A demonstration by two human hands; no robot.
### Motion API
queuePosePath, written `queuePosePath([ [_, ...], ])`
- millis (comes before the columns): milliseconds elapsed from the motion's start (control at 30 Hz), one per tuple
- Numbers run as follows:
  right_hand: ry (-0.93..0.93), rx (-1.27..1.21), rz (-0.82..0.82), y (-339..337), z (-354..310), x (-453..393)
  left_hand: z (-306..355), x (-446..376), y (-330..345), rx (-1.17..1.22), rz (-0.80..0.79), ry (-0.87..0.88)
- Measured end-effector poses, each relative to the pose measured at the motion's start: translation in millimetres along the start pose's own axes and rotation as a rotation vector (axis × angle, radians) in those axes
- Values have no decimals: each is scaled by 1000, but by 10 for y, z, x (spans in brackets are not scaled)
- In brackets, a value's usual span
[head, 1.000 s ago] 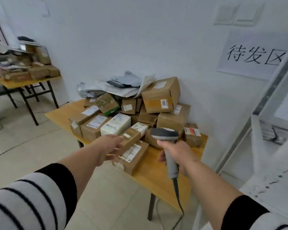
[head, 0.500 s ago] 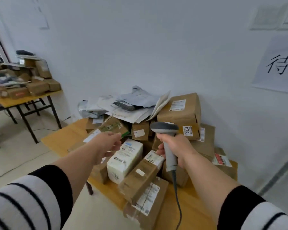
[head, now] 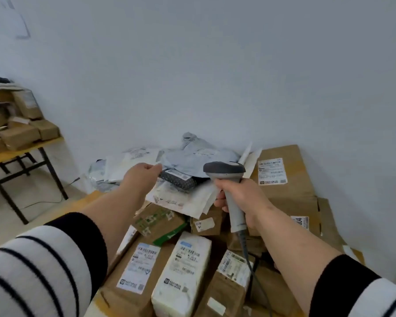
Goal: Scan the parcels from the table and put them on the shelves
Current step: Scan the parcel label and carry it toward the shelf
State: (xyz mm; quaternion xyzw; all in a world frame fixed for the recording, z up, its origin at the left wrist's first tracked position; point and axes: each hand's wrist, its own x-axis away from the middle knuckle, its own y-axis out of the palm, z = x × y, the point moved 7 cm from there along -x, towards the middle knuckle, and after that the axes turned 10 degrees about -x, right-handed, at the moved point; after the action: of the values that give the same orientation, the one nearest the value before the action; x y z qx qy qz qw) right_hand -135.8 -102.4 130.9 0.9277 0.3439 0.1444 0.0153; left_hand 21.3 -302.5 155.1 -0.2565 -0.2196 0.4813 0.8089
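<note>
Parcels are heaped on a wooden table point(head: 89, 197) against the wall. At the back lie soft mailers: a grey bag point(head: 192, 154), a black dotted one point(head: 181, 180) and a white one point(head: 183, 197). My left hand point(head: 140, 179) reaches over the heap, its loosely curled fingertips at the grey bag's left edge; no grip shows. My right hand point(head: 245, 197) grips the handle of a grey barcode scanner point(head: 224, 170), whose head points at the mailers. Nearer me lie a white box point(head: 183, 271), a labelled brown box point(head: 135, 282) and a green-printed box point(head: 156, 223).
A large cardboard box point(head: 286, 184) stands at the right of the heap, by the wall. The scanner cable point(head: 247, 255) hangs down across the near boxes. A second table point(head: 21, 149) with more boxes stands at the far left, with bare floor between.
I have moved closer, so the heap fills the lower view. My left hand went from the near boxes up to the mailers at the back. The scanner stays in my right hand.
</note>
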Motion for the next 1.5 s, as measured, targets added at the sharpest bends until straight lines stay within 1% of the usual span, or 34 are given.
queuePosePath([
  [167, -34, -24, 152, 151, -150, -473, 242, -783, 97, -73, -121, 84],
  [333, -22, -26, 273, 295, -199, -803, 305, -1401, 294, -132, -286, 47],
  [400, -13, -47, 302, 315, -158, -914, 310, -1558, 410, -145, -339, 42],
  [567, 35, -75, 369, 327, -43, -1087, 326, -1779, 607, -153, -410, 42],
  [667, 52, -64, 380, 332, 10, -1147, 335, -1901, 649, -114, -408, 22],
  [767, 20, -86, 392, 325, 20, -1156, 217, -2040, 686, 44, -428, -98],
  [833, -14, -120, 394, 330, 8, -1125, 188, -2050, 690, 194, -442, -160],
  [867, -28, -131, 392, 335, -7, -1100, 202, -2023, 683, 252, -446, -164],
  [933, -53, -143, 373, 347, -56, -1037, 283, -1944, 648, 319, -466, -108],
  [1000, -71, -156, 335, 365, -139, -947, 377, -1833, 556, 357, -479, -36],
  [1100, -100, -197, 244, 395, -285, -771, 501, -1681, 347, 411, -445, 66],
  [1233, -138, -244, 140, 366, -422, -505, 633, -1468, 84, 489, -412, 152],
  [1367, -199, -299, 125, 178, -505, -208, 738, -1174, -42, 544, -378, 169],
  [1500, -199, -419, 110, -83, -579, 130, 810, -828, 11, 526, -431, 203],
])
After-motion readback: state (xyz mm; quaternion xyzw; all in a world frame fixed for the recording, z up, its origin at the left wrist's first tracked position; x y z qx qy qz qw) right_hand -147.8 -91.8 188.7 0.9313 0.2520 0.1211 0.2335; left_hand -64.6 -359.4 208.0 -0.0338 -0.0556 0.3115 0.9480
